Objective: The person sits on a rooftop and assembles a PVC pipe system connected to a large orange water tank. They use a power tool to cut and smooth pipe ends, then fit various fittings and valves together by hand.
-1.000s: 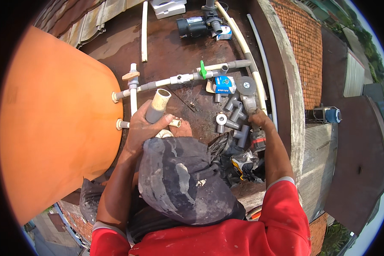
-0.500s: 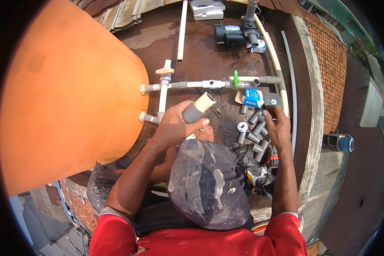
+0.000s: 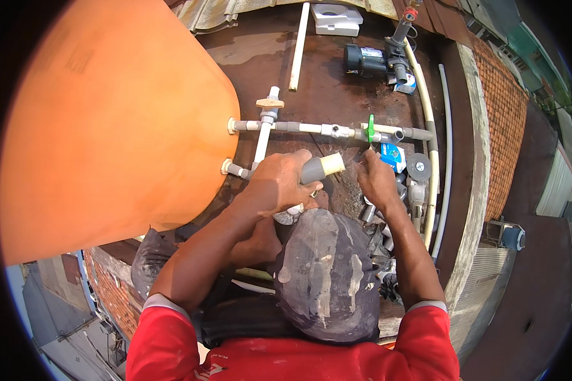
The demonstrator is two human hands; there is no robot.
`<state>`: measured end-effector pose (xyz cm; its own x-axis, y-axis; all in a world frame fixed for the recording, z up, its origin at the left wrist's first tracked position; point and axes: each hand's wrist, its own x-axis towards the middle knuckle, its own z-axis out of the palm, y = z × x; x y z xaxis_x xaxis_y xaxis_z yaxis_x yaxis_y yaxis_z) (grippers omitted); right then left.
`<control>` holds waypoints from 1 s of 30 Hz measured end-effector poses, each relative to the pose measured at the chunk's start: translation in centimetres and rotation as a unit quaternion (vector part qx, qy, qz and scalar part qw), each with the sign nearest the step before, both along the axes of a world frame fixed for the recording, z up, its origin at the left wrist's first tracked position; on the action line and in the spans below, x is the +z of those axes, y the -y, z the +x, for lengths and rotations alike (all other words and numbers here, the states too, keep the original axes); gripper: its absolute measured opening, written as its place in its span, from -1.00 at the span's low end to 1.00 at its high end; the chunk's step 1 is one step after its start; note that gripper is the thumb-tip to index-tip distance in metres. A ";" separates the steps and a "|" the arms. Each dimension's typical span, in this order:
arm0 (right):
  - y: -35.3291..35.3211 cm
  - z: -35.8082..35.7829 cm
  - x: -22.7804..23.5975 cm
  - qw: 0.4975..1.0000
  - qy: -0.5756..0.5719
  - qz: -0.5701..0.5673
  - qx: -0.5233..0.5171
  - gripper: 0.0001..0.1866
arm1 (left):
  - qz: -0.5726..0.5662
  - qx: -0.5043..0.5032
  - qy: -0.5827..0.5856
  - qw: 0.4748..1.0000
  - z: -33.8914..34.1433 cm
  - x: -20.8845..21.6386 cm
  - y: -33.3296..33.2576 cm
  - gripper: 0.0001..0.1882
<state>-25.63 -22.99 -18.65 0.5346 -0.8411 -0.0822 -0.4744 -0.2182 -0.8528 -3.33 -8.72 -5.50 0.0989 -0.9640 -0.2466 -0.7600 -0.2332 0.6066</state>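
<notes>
Just beyond my knee (image 3: 324,273), the pipe piece (image 3: 323,166) sits in my left hand (image 3: 278,184), my fingers closed round its grey, thicker part. Its long axis runs left to right, tipped a little away from me, and the cream end points toward my right hand (image 3: 376,181). That hand is off to the right of the cream end, near it but not touching. Its fingers are bent with the tips drawn in; I cannot tell whether anything small is pinched between them. The left hand is plainly the nearer, being the one that grips.

Past both hands, the pipe line (image 3: 311,127) runs from the orange tank (image 3: 121,140) to the right, roughly along the same direction as my piece. Its green handle (image 3: 370,129) stands just beyond my right fingertips.

As for print, the blue box (image 3: 393,157), right beside my right hand, has white lettering on its face. The grinder (image 3: 417,193) lies to the right of that, its grey disc (image 3: 418,159) bearing a small round label at the centre. Farther off, the black pump (image 3: 365,61) wears a pale label, too small to make out. My red shirt (image 3: 286,362) shows some white marks.
</notes>
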 end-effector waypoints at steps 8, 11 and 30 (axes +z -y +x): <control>-4.2 2.5 9.5 0.964 0.080 -0.250 0.040 -0.76 | 0.010 0.029 -0.198 0.980 0.3 -0.1 0.7 -0.56; -3.5 3.5 10.3 0.964 0.251 -0.088 -0.020 -0.81 | -0.038 0.074 -0.187 0.979 -1.8 1.3 1.3 -0.59; 0.2 -13.9 3.1 0.891 -0.387 -0.237 -0.024 -0.73 | 0.046 0.107 -0.165 0.979 6.3 7.5 -7.8 -0.73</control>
